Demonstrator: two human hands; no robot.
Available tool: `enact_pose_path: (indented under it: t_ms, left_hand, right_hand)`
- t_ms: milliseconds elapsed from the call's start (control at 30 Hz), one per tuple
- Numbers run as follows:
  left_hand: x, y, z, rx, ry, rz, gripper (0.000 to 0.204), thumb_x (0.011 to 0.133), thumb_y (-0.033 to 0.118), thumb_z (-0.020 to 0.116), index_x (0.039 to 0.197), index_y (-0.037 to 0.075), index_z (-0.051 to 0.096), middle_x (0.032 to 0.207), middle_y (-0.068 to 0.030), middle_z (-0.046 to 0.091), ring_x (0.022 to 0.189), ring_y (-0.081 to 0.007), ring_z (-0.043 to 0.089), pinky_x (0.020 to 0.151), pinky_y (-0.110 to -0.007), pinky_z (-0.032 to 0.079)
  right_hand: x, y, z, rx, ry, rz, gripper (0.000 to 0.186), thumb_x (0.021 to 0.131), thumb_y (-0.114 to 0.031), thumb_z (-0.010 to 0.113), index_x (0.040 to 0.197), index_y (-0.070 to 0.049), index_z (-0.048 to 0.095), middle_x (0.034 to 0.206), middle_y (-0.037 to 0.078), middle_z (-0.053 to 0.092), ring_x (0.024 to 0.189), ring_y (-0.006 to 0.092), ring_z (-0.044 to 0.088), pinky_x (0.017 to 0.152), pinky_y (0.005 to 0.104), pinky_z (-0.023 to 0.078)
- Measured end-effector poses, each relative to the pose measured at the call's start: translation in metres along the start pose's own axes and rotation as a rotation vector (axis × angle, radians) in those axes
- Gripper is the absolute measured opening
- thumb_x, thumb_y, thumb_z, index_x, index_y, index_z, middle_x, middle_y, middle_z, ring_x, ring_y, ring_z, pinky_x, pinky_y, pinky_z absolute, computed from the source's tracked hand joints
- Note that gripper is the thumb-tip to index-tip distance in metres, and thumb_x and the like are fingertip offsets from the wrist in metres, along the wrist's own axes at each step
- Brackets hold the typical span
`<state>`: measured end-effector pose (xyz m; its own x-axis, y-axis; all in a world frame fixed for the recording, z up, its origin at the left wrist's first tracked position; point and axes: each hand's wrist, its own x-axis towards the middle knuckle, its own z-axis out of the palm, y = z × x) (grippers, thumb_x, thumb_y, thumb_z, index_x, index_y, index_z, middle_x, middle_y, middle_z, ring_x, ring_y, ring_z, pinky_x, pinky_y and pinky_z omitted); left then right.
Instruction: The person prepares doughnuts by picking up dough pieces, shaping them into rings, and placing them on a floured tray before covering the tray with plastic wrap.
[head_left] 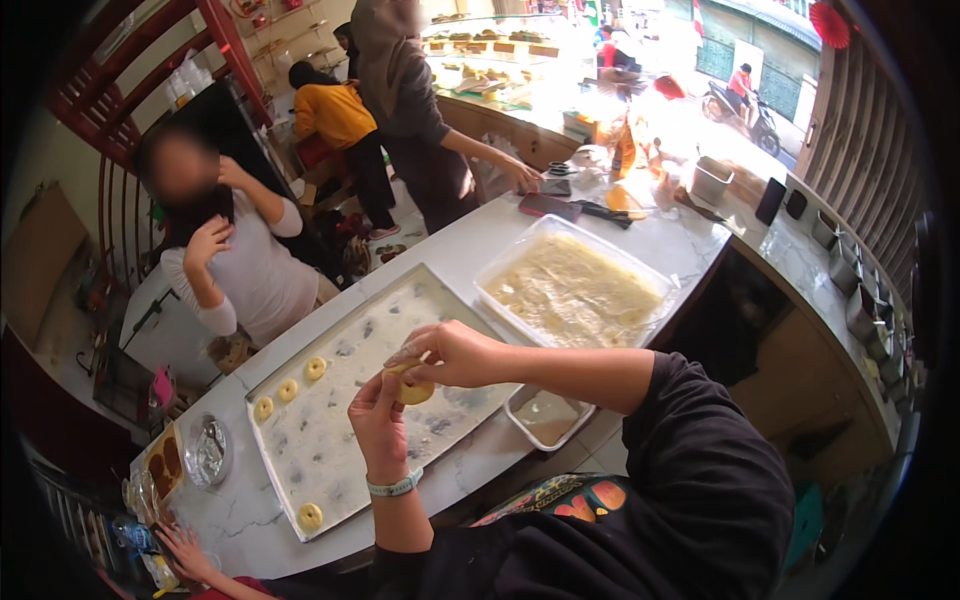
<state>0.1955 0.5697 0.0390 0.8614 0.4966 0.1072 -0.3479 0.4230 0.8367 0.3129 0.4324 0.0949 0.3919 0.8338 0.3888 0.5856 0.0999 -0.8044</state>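
Note:
Above a large floured tray (375, 480), my two hands work on a ring of pale yellow doughnut dough (415, 392). My left hand (378, 415), with a light watch band on its wrist, pinches the ring from the left and below. Reaching across from the right, my right hand (460, 352) grips it from above, its fingers closed over the top. Part of the ring is hidden behind the fingers. On the tray, several shaped dough rings (288, 390) lie along the left side, and another dough ring (310, 516) sits in the near left corner.
A plastic tub (668, 290) of film-covered dough stands beyond the tray, with a small flour tub (575, 428) nearer me. Phones (549, 207) and scissors (562, 168) lie farther back. A foil-like bowl (208, 450) stands left. Another person's hand (185, 550) rests at lower left; co-workers stand across the counter.

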Motion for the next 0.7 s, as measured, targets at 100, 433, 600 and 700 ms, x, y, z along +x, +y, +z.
enact_pose_path:
  t_ms: [100, 433, 600, 700]
  left_hand:
    - [-0.006, -0.018, 0.028, 0.049, 0.052, 0.023, 0.021, 0.084, 0.010, 0.061, 0.098, -0.005, 0.060, 0.092, -0.0108, 0.064, 0.081, -0.0158, 0.063, 0.074, -0.026, 0.052]
    - [-0.021, -0.057, 0.115, 0.076, -0.062, -0.111, 0.021, 0.083, 0.010, 0.063, 0.093, -0.008, 0.061, 0.084, -0.0115, 0.065, 0.075, -0.0154, 0.063, 0.069, -0.026, 0.053]
    - [-0.026, -0.078, 0.125, 0.086, -0.069, -0.105, 0.024, 0.083, 0.013, 0.063, 0.094, -0.009, 0.061, 0.085, -0.0126, 0.064, 0.074, -0.0156, 0.063, 0.069, -0.026, 0.053]
    - [-0.027, -0.085, 0.141, 0.125, -0.120, -0.166, 0.030, 0.081, 0.018, 0.066, 0.094, -0.008, 0.061, 0.083, -0.0107, 0.065, 0.073, -0.0142, 0.063, 0.066, -0.024, 0.053]
  right_hand:
    - [-0.029, 0.001, -0.026, 0.002, 0.006, 0.040, 0.027, 0.078, -0.016, 0.066, 0.102, -0.003, 0.064, 0.095, 0.011, 0.065, 0.081, 0.0182, 0.064, 0.073, 0.0282, 0.052]
    - [-0.104, 0.016, -0.085, 0.131, 0.155, 0.190, 0.028, 0.078, -0.012, 0.067, 0.104, -0.002, 0.063, 0.093, 0.009, 0.065, 0.083, 0.0135, 0.063, 0.074, 0.0261, 0.051]
    - [-0.130, 0.018, -0.097, 0.096, 0.171, 0.233, 0.038, 0.077, -0.011, 0.069, 0.111, 0.001, 0.058, 0.086, 0.007, 0.065, 0.080, 0.0098, 0.061, 0.074, 0.0254, 0.050]
    - [-0.140, 0.016, -0.107, 0.149, 0.228, 0.327, 0.041, 0.075, -0.012, 0.071, 0.112, -0.001, 0.058, 0.085, 0.007, 0.065, 0.080, 0.0098, 0.060, 0.075, 0.0250, 0.050]
